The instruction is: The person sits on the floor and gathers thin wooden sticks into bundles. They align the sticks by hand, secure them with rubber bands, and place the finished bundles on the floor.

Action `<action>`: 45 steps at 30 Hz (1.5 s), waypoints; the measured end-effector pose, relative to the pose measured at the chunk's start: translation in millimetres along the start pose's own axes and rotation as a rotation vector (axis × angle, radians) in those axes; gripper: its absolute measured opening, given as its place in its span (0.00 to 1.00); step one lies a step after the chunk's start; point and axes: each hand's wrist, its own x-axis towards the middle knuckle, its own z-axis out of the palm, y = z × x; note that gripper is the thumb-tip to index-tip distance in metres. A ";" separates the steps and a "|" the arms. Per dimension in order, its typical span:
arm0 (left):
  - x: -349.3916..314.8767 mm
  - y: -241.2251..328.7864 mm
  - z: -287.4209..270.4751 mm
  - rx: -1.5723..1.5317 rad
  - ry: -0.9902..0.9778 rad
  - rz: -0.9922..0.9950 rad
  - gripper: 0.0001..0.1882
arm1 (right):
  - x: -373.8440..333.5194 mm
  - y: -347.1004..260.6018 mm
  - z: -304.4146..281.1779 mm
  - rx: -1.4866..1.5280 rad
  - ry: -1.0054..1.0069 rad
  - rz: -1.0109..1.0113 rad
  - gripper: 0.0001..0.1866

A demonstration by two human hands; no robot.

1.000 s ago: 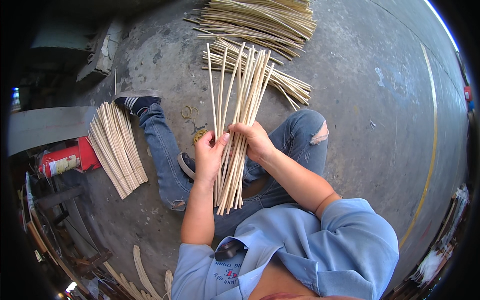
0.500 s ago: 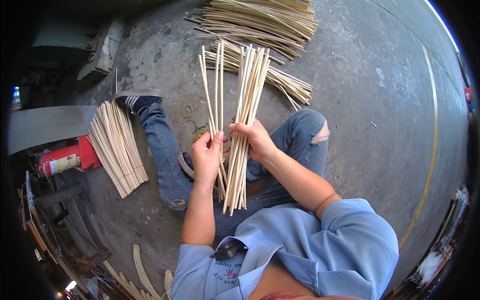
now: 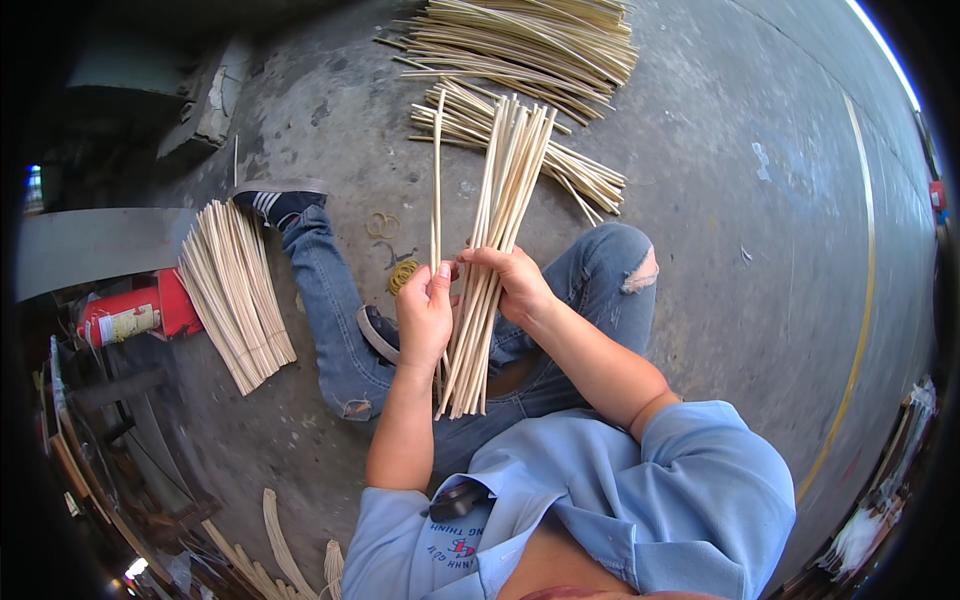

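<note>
A thick bundle of pale, thin wooden sticks [image 3: 512,185] stands fanned over my lap, its upper ends spread a little. My right hand [image 3: 517,281] is closed round its middle. Just left of it, my left hand [image 3: 424,312] pinches what looks like one or two separate sticks [image 3: 437,190], held nearly upright between thumb and fingers. The fingertips of both hands come close together, and the left fingers partly pass behind the sticks. Below the hands, the lower ends of the bundle reach down toward my lap.
Beyond my legs lie a big pile of sticks [image 3: 520,45] and a smaller pile [image 3: 580,178]. At left, a tied bundle [image 3: 235,300] leans by a red fire extinguisher [image 3: 125,320]. Rubber bands [image 3: 402,276] lie near my shoe. Curved pieces [image 3: 283,540] lie at lower left.
Several sticks were in my left hand; only one or two show there now. The bundle in my right hand has tilted slightly, its top moving to the right.
</note>
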 end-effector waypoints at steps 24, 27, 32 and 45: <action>14.4 -6.6 -90.0 -0.241 0.037 -0.037 0.32 | 95.7 -60.4 134.6 -1.049 -0.035 -0.521 0.16; 11.7 -30.0 -120.3 -0.338 0.056 -0.113 0.28 | 157.4 -54.9 149.7 -1.707 0.155 -0.538 0.18; 3.5 -62.5 -125.7 -0.461 -0.016 -0.152 0.24 | 217.9 -24.0 99.3 -2.163 0.421 -0.360 0.28; 9.0 -86.1 -123.0 -0.402 -0.051 -0.178 0.18 | 192.7 -6.7 61.2 -2.078 0.394 -0.461 0.56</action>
